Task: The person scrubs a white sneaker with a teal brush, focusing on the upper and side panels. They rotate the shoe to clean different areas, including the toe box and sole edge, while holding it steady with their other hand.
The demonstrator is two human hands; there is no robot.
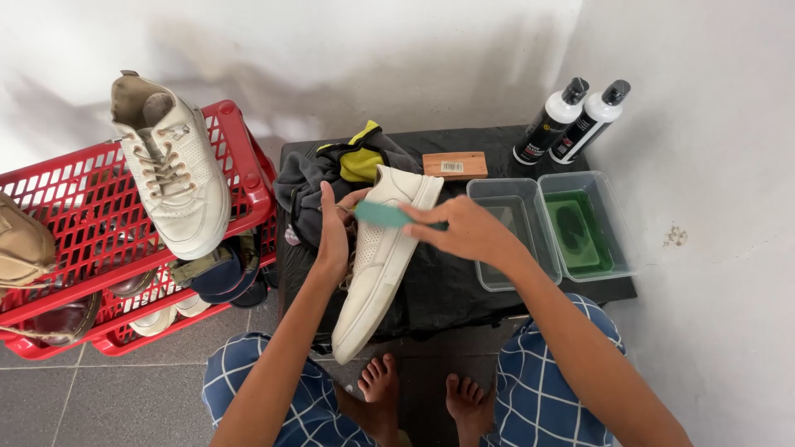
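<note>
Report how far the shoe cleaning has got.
Done: both tubs hold liquid, and one white sneaker sits on the red basket. In hand: left hand steadies the white shoe; right hand works a teal brush on it. Left: other shoes wait in the basket.

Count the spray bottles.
2: both bottles stand side by side at the table's back right corner, by the wall. None seem hidden.
</note>
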